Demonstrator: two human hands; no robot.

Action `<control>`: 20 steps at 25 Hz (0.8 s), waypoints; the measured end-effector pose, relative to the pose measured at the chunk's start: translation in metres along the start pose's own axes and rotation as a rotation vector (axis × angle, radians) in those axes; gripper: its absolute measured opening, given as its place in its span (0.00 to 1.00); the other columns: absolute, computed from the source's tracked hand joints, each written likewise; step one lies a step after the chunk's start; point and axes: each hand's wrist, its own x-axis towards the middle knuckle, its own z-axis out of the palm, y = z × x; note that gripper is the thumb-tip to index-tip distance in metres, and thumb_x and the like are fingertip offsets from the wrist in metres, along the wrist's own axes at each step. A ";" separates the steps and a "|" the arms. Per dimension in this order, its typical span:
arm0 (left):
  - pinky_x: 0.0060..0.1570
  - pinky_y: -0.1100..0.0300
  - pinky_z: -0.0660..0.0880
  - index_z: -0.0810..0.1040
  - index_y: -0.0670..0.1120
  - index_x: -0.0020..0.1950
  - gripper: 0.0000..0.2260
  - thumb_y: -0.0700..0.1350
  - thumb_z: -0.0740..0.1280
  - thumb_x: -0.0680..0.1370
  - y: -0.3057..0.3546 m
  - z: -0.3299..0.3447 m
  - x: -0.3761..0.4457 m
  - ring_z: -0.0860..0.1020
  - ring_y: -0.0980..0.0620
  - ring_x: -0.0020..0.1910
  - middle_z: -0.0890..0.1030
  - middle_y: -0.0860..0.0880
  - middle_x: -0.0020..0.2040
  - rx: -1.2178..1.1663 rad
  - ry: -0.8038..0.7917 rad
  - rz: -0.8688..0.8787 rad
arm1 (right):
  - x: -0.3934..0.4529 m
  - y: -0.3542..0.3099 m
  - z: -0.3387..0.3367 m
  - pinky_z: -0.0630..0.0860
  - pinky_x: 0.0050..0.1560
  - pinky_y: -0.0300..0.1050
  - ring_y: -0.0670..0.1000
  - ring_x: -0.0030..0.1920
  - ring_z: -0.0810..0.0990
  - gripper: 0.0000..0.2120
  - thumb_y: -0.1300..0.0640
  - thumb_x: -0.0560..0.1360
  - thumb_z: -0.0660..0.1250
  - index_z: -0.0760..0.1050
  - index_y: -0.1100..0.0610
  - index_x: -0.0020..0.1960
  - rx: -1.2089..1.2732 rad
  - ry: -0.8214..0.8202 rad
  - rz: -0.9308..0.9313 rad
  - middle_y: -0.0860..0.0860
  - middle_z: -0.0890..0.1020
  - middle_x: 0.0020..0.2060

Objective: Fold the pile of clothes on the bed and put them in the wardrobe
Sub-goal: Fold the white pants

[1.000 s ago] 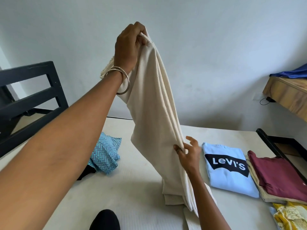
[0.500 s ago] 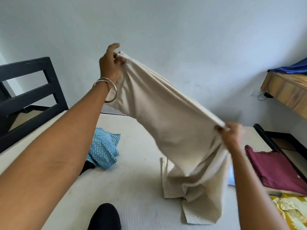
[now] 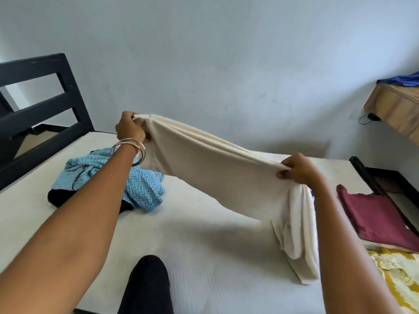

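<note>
A cream knit garment (image 3: 217,173) is stretched in the air over the white bed (image 3: 204,241). My left hand (image 3: 130,129), with bangles on the wrist, grips its upper left end. My right hand (image 3: 299,168) grips the other end lower at the right, and the rest of the cloth hangs down from it to the mattress. A crumpled blue zigzag cloth (image 3: 136,184) lies on a black garment (image 3: 59,197) at the left of the bed. A folded maroon shirt (image 3: 374,214) lies at the right.
A yellow patterned cloth (image 3: 399,273) lies at the bed's near right corner. The black bed frame (image 3: 45,105) rises at the left. A wooden shelf (image 3: 394,107) with blue cloth juts from the right wall. My black-clad knee (image 3: 147,284) rests at the bed's near edge.
My left hand came down from high to just above the bed. My right hand took the far end and drew it to the right, so the cream garment now spans between both hands.
</note>
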 end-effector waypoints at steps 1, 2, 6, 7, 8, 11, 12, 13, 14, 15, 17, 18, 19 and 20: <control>0.53 0.45 0.78 0.77 0.41 0.58 0.12 0.43 0.64 0.76 -0.015 0.001 0.003 0.77 0.39 0.56 0.79 0.39 0.56 -0.079 -0.017 -0.058 | 0.003 0.002 0.017 0.63 0.32 0.46 0.55 0.34 0.70 0.14 0.66 0.68 0.73 0.71 0.58 0.30 0.013 0.111 0.029 0.55 0.71 0.26; 0.51 0.42 0.79 0.76 0.41 0.57 0.12 0.42 0.63 0.75 -0.025 0.003 0.006 0.79 0.40 0.53 0.79 0.40 0.54 -0.214 -0.025 -0.102 | 0.004 0.001 0.030 0.65 0.35 0.48 0.59 0.36 0.73 0.09 0.69 0.68 0.70 0.73 0.60 0.32 0.030 0.282 0.039 0.58 0.74 0.29; 0.48 0.55 0.80 0.72 0.45 0.51 0.06 0.34 0.60 0.80 -0.038 -0.007 -0.010 0.77 0.51 0.43 0.76 0.46 0.46 -0.921 -0.087 -0.116 | -0.011 -0.017 0.069 0.70 0.45 0.53 0.63 0.45 0.72 0.20 0.77 0.62 0.59 0.80 0.64 0.48 0.072 0.947 -0.126 0.62 0.78 0.43; 0.50 0.55 0.79 0.72 0.45 0.51 0.06 0.34 0.61 0.81 -0.050 -0.016 -0.017 0.78 0.50 0.46 0.77 0.46 0.47 -0.988 -0.080 -0.128 | -0.020 -0.024 0.087 0.70 0.46 0.53 0.61 0.46 0.71 0.22 0.78 0.61 0.59 0.80 0.63 0.49 0.101 0.986 -0.193 0.62 0.78 0.44; 0.52 0.54 0.79 0.73 0.45 0.51 0.06 0.35 0.61 0.81 -0.071 -0.027 -0.025 0.79 0.50 0.48 0.79 0.46 0.48 -1.012 -0.064 -0.166 | -0.033 -0.032 0.112 0.69 0.47 0.52 0.60 0.47 0.70 0.22 0.77 0.61 0.59 0.80 0.63 0.50 0.128 0.941 -0.255 0.61 0.77 0.45; 0.46 0.59 0.80 0.75 0.47 0.49 0.07 0.35 0.63 0.79 -0.169 -0.060 -0.054 0.81 0.54 0.43 0.82 0.51 0.44 -0.922 0.065 -0.389 | -0.076 -0.040 0.215 0.72 0.45 0.51 0.60 0.48 0.72 0.25 0.73 0.59 0.62 0.78 0.59 0.53 0.098 0.491 -0.382 0.58 0.76 0.47; 0.39 0.62 0.80 0.74 0.47 0.48 0.08 0.34 0.62 0.79 -0.203 -0.071 -0.068 0.80 0.55 0.40 0.83 0.52 0.39 -0.895 0.117 -0.503 | -0.088 -0.039 0.252 0.74 0.42 0.52 0.60 0.46 0.74 0.26 0.74 0.58 0.64 0.77 0.57 0.53 0.055 0.307 -0.407 0.56 0.75 0.47; 0.33 0.63 0.79 0.73 0.47 0.47 0.09 0.34 0.59 0.80 -0.237 -0.078 -0.083 0.78 0.54 0.37 0.82 0.52 0.36 -0.858 0.149 -0.652 | -0.098 -0.037 0.286 0.75 0.38 0.51 0.60 0.43 0.76 0.28 0.75 0.57 0.66 0.77 0.55 0.54 0.006 0.154 -0.430 0.54 0.75 0.46; 0.30 0.62 0.78 0.73 0.47 0.45 0.08 0.37 0.58 0.81 -0.269 -0.082 -0.100 0.77 0.52 0.37 0.81 0.51 0.36 -0.819 0.165 -0.802 | -0.109 -0.035 0.315 0.75 0.33 0.50 0.58 0.41 0.77 0.31 0.76 0.55 0.69 0.76 0.54 0.54 -0.035 0.023 -0.441 0.53 0.74 0.46; 0.32 0.58 0.78 0.73 0.45 0.46 0.07 0.40 0.58 0.82 -0.292 -0.082 -0.115 0.75 0.50 0.38 0.79 0.48 0.39 -0.754 0.143 -0.941 | -0.117 -0.032 0.336 0.73 0.31 0.47 0.57 0.39 0.78 0.33 0.76 0.52 0.71 0.76 0.53 0.53 -0.074 -0.070 -0.438 0.51 0.72 0.46; 0.43 0.48 0.77 0.74 0.41 0.57 0.10 0.46 0.63 0.81 -0.336 -0.075 -0.133 0.76 0.45 0.40 0.77 0.43 0.46 -0.631 0.120 -1.147 | -0.129 -0.032 0.363 0.73 0.34 0.44 0.54 0.41 0.77 0.36 0.72 0.50 0.75 0.75 0.51 0.55 -0.190 -0.179 -0.401 0.49 0.71 0.47; 0.47 0.42 0.76 0.72 0.40 0.62 0.15 0.47 0.66 0.79 -0.347 -0.069 -0.139 0.77 0.43 0.42 0.76 0.41 0.50 -0.592 0.131 -1.202 | -0.132 -0.034 0.367 0.74 0.37 0.46 0.54 0.44 0.76 0.37 0.68 0.50 0.77 0.74 0.50 0.56 -0.238 -0.212 -0.379 0.49 0.73 0.48; 0.51 0.38 0.76 0.70 0.40 0.65 0.20 0.48 0.69 0.77 -0.356 -0.065 -0.140 0.78 0.42 0.46 0.76 0.40 0.54 -0.551 0.161 -1.229 | -0.134 -0.037 0.369 0.75 0.39 0.50 0.54 0.46 0.75 0.36 0.64 0.51 0.77 0.74 0.50 0.58 -0.268 -0.228 -0.351 0.50 0.74 0.49; 0.53 0.36 0.75 0.69 0.40 0.66 0.25 0.49 0.72 0.74 -0.367 -0.062 -0.136 0.78 0.42 0.50 0.76 0.41 0.57 -0.516 0.165 -1.241 | -0.133 -0.040 0.371 0.75 0.41 0.54 0.56 0.47 0.75 0.34 0.62 0.53 0.77 0.74 0.51 0.58 -0.292 -0.226 -0.324 0.52 0.76 0.50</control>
